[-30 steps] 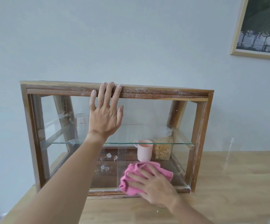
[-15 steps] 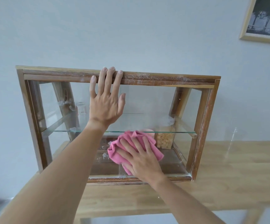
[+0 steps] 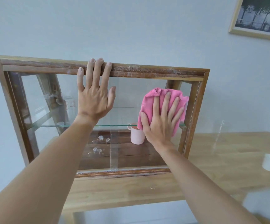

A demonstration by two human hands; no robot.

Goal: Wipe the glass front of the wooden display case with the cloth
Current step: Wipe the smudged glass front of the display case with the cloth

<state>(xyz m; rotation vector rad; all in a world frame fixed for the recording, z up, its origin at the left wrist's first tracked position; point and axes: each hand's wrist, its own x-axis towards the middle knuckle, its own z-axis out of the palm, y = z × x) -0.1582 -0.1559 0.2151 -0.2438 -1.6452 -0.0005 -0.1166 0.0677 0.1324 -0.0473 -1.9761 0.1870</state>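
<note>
Mid-wipe here. Closest in, the wooden table [image 3: 131, 189] carries the display case [image 3: 147, 71] near its front edge. The right hand [image 3: 161, 122] lies flat with fingers spread, pressing the pink cloth [image 3: 153, 101] against the glass front [image 3: 127, 92] at its right side, about level with the inner shelf, just beside the right post. The left hand [image 3: 94, 94] is open too, palm on the glass and fingertips hooked over the top rail, steadying the case. Behind the pane sits a pink cup [image 3: 136, 136]. I'd guess next up is sweeping the cloth leftwards, and that bracing hand will have to shift out of the way.
</note>
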